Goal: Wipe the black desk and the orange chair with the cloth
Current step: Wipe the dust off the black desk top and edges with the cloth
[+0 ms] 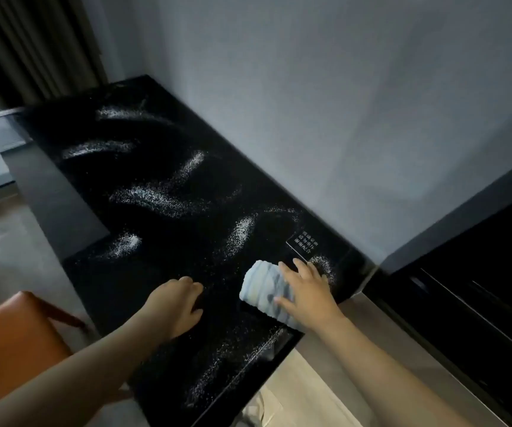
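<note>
The black desk [143,167] runs along the grey wall, its glossy top marked with several white powdery streaks. A pale blue-and-white striped cloth [264,288] lies folded near the desk's right end. My right hand [308,295] presses flat on the cloth, fingers spread over its right half. My left hand [176,303] rests palm-down on the bare desk to the left of the cloth, holding nothing. The orange chair [14,337] stands at the lower left, partly out of frame, beside the desk's front edge.
A small black sign with white characters [302,245] lies on the desk by the wall, just beyond the cloth. A dark cabinet [470,291] stands to the right. Dark curtains [33,47] hang at the upper left. Grey floor [5,251] lies left of the desk.
</note>
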A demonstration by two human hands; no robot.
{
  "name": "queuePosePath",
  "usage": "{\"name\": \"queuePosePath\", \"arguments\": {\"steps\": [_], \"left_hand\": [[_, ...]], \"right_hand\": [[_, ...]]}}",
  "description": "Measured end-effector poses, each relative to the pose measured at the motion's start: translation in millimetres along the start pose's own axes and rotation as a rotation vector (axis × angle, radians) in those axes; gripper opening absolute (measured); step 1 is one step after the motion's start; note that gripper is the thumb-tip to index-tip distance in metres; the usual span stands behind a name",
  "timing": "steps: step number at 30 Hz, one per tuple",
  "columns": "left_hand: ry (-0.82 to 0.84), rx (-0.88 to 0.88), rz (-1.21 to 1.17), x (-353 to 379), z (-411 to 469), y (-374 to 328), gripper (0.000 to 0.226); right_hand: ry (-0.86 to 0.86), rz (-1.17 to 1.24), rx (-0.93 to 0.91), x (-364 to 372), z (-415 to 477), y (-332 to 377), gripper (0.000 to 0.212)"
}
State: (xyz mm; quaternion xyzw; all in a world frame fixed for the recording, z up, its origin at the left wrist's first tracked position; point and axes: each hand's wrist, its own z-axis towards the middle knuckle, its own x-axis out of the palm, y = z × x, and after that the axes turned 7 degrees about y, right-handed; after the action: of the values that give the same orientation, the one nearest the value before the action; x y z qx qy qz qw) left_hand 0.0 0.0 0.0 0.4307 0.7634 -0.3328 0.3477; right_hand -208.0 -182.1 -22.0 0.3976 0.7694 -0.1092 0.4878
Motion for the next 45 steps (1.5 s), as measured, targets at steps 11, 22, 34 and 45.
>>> {"name": "queuePosePath", "arguments": {"steps": [11, 22, 34, 45], "left_hand": [[0.029, -0.079, -0.074, 33, 29, -8, 0.036], [0.112, -0.088, -0.044, 43, 36, -13, 0.038], [0.118, -0.055, -0.027, 36, 51, -28, 0.041], [0.154, -0.053, -0.01, 55, 83, -41, 0.109]], "right_hand": [[0.173, -0.184, -0.224, 36, 39, -30, 0.079], [0.038, -0.103, -0.204, 64, 54, -33, 0.082], [-0.266, 0.319, -0.025, 5, 37, -78, 0.066], [-0.588, 0.327, 0.365, -21, 63, -125, 0.062]]}}
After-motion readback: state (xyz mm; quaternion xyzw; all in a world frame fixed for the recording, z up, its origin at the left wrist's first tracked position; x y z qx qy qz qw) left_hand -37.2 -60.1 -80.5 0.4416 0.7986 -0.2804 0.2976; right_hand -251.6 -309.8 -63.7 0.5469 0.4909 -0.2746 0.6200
